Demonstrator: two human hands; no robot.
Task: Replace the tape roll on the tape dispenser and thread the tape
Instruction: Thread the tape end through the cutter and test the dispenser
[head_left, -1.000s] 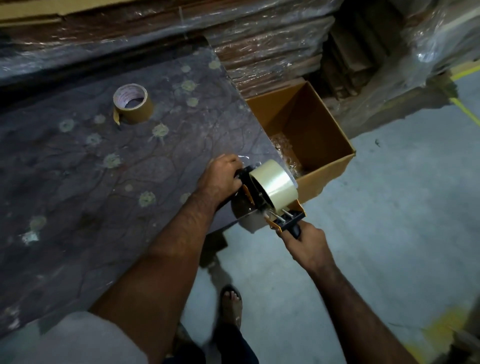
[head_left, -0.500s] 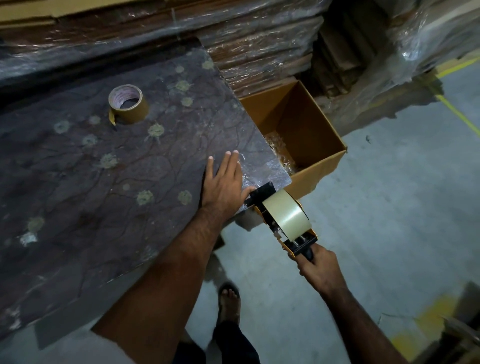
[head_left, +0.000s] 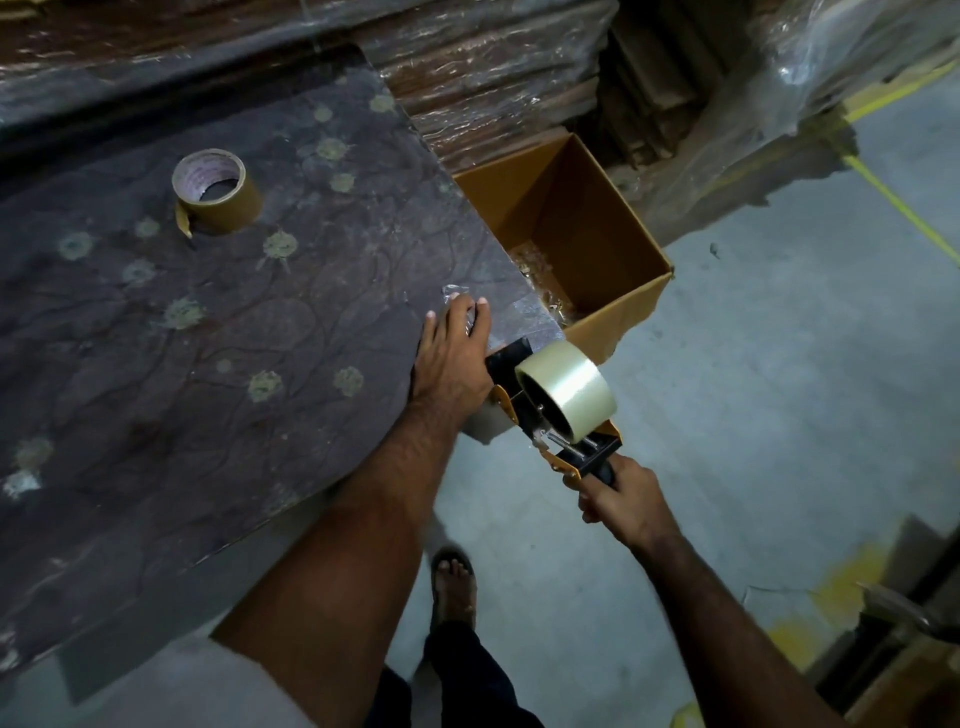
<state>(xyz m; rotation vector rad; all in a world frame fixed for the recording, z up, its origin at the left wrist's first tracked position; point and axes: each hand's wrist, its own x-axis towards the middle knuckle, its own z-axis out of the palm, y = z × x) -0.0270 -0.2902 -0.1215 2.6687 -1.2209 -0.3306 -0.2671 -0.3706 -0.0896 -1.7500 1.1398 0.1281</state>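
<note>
Tape dispenser (head_left: 558, 415) (right hand (head_left: 626, 501) gripping)

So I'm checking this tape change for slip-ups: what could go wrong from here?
1. The left hand presses clear tape flat on the table corner; pulling too hard could tear or wrinkle it.
2. The dispenser hangs off the edge, held only by the right hand on its handle; a slip might drop it.
3. The fingers lie close to the dispenser's front end, so a nick seems possible.
</note>
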